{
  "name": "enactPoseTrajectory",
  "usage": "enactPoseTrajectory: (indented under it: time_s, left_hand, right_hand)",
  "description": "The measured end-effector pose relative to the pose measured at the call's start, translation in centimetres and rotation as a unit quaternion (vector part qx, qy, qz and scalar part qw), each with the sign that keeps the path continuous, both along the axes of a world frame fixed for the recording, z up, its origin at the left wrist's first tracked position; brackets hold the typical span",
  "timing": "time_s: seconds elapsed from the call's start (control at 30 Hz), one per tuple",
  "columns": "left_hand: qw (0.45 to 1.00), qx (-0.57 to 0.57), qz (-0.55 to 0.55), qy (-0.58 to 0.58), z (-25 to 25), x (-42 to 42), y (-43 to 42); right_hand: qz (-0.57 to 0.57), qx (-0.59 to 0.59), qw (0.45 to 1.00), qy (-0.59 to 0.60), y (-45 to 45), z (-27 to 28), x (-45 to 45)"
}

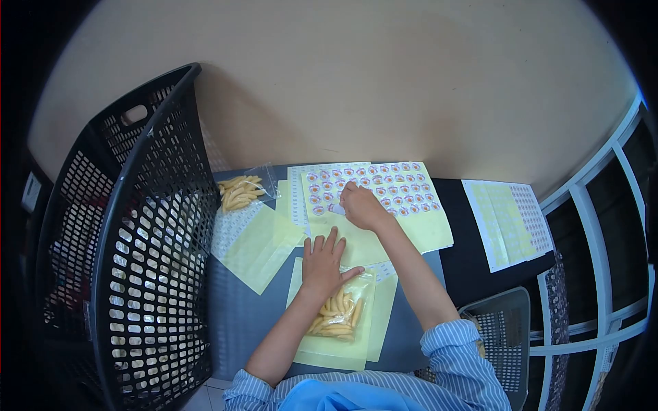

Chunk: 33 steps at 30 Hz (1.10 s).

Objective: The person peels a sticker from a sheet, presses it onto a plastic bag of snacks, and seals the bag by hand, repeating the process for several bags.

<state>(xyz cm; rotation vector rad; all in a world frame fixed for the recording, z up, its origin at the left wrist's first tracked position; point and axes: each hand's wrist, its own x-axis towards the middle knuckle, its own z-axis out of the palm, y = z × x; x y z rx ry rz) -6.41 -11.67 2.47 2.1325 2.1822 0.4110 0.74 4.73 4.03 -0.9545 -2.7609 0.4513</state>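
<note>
Two bare hands show on my head feed, both reaching over a grey surface [236, 329]. I have the left hand [321, 268] spread and released, palm down, its thumb over the top edge of a clear bag [336, 316] filled with curved, yellowish pieces. That bag lies flat at the near side, close to the wearer's body, on top of pale yellow sheets [380, 332].

The right hand [363, 207] reaches farther out, fingers bent and bunched at a label sheet [411, 231]. Its upper part carries rows of small round labels; the lower part is plain yellow. From here I cannot tell whether those fingers grip a label, because the hand itself blocks my line of sight.

At the far left I can see a second bag [240, 194] of similar pieces, just beside a tall black basket [159, 236]. More loose sheets [260, 250] overlap between that bag and the left hand.

Over on my right, another label sheet [504, 226] rests on a black area, with a grey basket [510, 322] below it and a white rack [596, 253] beyond.
</note>
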Motion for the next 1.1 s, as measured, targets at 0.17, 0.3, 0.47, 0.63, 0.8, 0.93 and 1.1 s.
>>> enactPoseTrajectory:
  time_s: [0.17, 0.3, 0.47, 0.63, 0.8, 0.93, 1.1]
  left_hand:
    - [1.0, -0.025, 0.003, -0.01, 0.6, 0.0, -0.1]
    - [0.994, -0.05, -0.017, -0.094, 1.7, -1.7, 0.4]
    - [0.974, 0.084, 0.005, -0.21, 3.9, -3.4, -3.3]
    - [0.94, -0.2, 0.134, -0.24, 5.8, -1.6, -9.7]
    - [0.937, -0.164, 0.058, -0.304, 3.4, -0.7, -10.7]
    - [0.922, -0.108, 0.032, -0.371, 2.2, -0.1, -10.9]
    - [0.745, -0.1, -0.007, -0.66, 2.3, -0.3, -9.4]
  right_hand:
    - [-0.031, -0.045, 0.997, 0.061, 0.0, 0.2, 0.4]
    - [0.009, -0.054, 0.957, 0.284, -1.8, 1.1, 1.9]
    - [-0.094, -0.132, 0.898, 0.408, -8.4, 2.8, 6.5]
    - [-0.196, -0.415, 0.859, 0.227, -15.7, 2.8, 12.7]
    - [-0.187, -0.493, 0.807, 0.267, -18.9, 0.1, 13.3]
    - [-0.167, -0.543, 0.756, 0.324, -19.0, 0.1, 13.0]
    - [-0.123, -0.457, 0.756, 0.452, -18.0, 1.5, 10.6]
